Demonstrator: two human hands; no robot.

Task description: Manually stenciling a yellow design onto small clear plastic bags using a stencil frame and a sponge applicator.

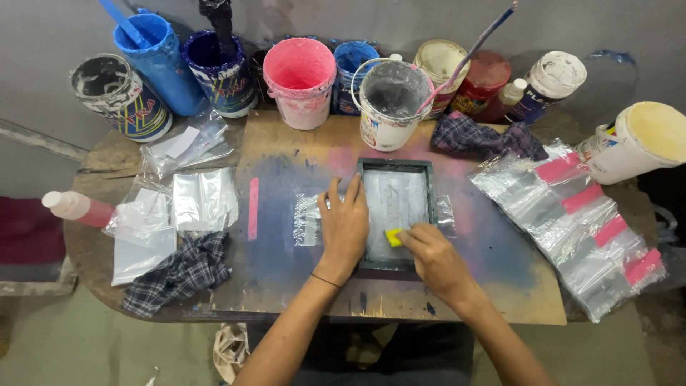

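My right hand (437, 259) is down on the near edge of the screen frame (396, 214), grip narrow, pinched on a small yellow squeegee (393, 237) that touches the pale mesh. My left hand (344, 225) lies flat, fingers spread wide, grip holding nothing, pressing the frame's left rail. A thin black band sits on that wrist. The frame rests near the middle of the board (300, 286), which is stained blue and pink. A clear bag (309, 219) pokes out from under the frame on the left, just beside my left thumb.

Left of the board, a checked rag (179, 275) lies on the counter (89, 250), touching a loose heap of clear bags (179, 207). A pink strip (252, 208) lies on the board's left edge. A pink-filled bottle (75, 207) lies on its side at the far left.

On the right, a fanned row of bags with pink tops (579, 229) runs off toward the counter's edge. A cream tub (639, 143) tips over just beyond them.

Further back, another checked rag (479, 137) sits bunched behind the frame. A white bucket (391, 104) stands just beyond the frame, a stick leaning in it. Along the back wall: a pink bucket (300, 82), blue buckets (153, 61), a red jar (482, 86) and a white-lidded jar (550, 84), packed close together.
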